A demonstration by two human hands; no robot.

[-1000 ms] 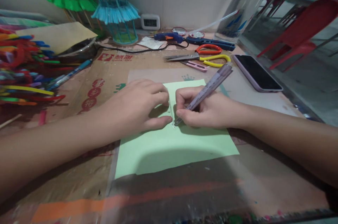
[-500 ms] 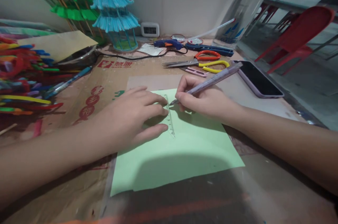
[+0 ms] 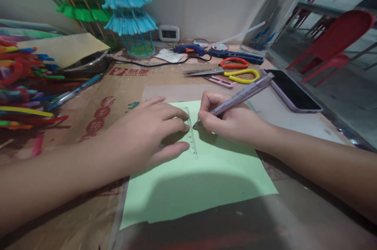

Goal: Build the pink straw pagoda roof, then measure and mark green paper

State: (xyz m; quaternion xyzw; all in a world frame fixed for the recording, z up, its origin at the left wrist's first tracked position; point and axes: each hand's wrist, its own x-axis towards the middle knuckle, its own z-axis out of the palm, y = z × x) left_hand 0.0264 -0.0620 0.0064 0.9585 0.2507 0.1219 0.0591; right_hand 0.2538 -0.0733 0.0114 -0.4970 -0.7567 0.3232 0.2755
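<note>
A light green sheet of paper (image 3: pixel 206 179) lies before me. Pressed on it by the spread fingers of my left hand (image 3: pixel 160 126) is a clear set square (image 3: pixel 192 142), its straight marked edge facing right; the palm hides the rest of it. My right hand (image 3: pixel 226 114) is closed around a purple patterned pen (image 3: pixel 241 95), which slants up to the right. The pen's tip is at the set square's edge, close to my left fingertips. Any line under the tip is too faint to see.
Behind the paper lie scissors (image 3: pixel 241 75), a pink cutter (image 3: pixel 220 81) and a blue glue gun (image 3: pixel 190 49) with its cord. A phone (image 3: pixel 294 91) is at the right, near a water bottle (image 3: pixel 265 22). Colourful pipe cleaners (image 3: pixel 26 85) crowd the left; a blue pagoda model (image 3: pixel 129 18) stands behind.
My right hand has moved slightly toward me, bringing the pen tip lower along the set square's edge. My left hand stays on the set square. The view has shifted a little.
</note>
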